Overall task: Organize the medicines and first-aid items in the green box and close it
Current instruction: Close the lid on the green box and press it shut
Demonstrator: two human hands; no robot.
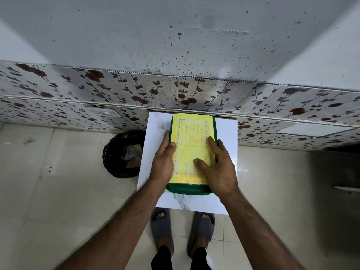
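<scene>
Count: one green plastic box (188,189), rounded corners, lid down, with one yellow paper sheet (191,145) bearing handwritten orange and dark lines covering nearly the whole top. Box sits lengthwise on one small white marble-pattern counter (227,133), far end close to the wall, near end short of the counter's front edge. Two hands on it. Left hand (162,161) lies along the box's left side, fingers extended down the edge, thumb resting on the yellow sheet; grip is loose and flat, not curled around anything. Right hand (218,166) lies palm-down on the right half of the lid, fingers spread, thumb pointing inward across the paper, outer fingers over the right rim; grip spread wide, pressing rather than clasping. Both forearms come in from the bottom of the view and hide the lower corners of the box. Box contents: cannot tell, lid and paper cover everything; no medicines or first-aid items visible outside it. Around: one black round bin (122,154) lined with a black bag on the floor just left of the counter, something crumpled inside, partly hidden by the counter edge. Floral-print wall panels (78,88) with dark red roses run behind, speckled grey wall above. Beige tiled floor (58,191). Two feet in grey slide sandals (161,223) directly below the counter's front edge.
</scene>
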